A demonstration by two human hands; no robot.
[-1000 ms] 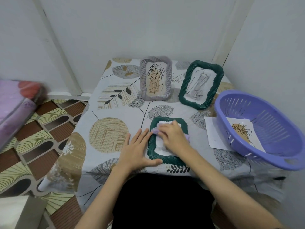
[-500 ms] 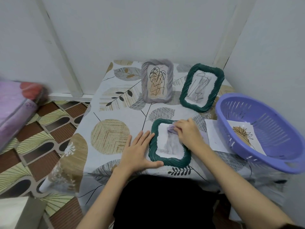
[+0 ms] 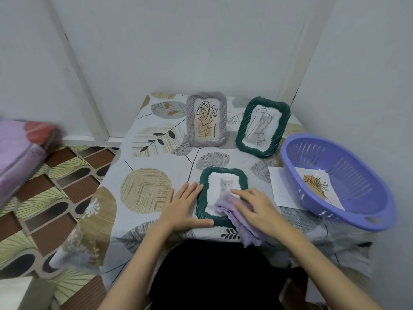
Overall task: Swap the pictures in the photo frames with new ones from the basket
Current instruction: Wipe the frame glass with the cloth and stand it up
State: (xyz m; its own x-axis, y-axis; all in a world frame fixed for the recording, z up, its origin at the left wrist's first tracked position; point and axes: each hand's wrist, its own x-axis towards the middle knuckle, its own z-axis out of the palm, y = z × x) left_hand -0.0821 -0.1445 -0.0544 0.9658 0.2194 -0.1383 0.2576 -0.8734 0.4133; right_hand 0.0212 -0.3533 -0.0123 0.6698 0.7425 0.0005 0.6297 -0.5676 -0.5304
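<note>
Two bare hands work at a dark green frame lying flat between them: the left hand rests flat, fingers straight, against the frame's left edge, while the right hand presses a lilac cloth onto the glass over a kitten photo. Beyond the hands stand a grey frame and a second green frame; right of the right hand, a purple basket holds a plant print, beside a loose white sheet. This looks like wiping the glass; next would likely be opening the frame's back, needing a flip.

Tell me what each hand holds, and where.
Right hand presses the cloth onto the frame's lower right. Left hand rests flat at its left edge, gripping nothing.
</note>
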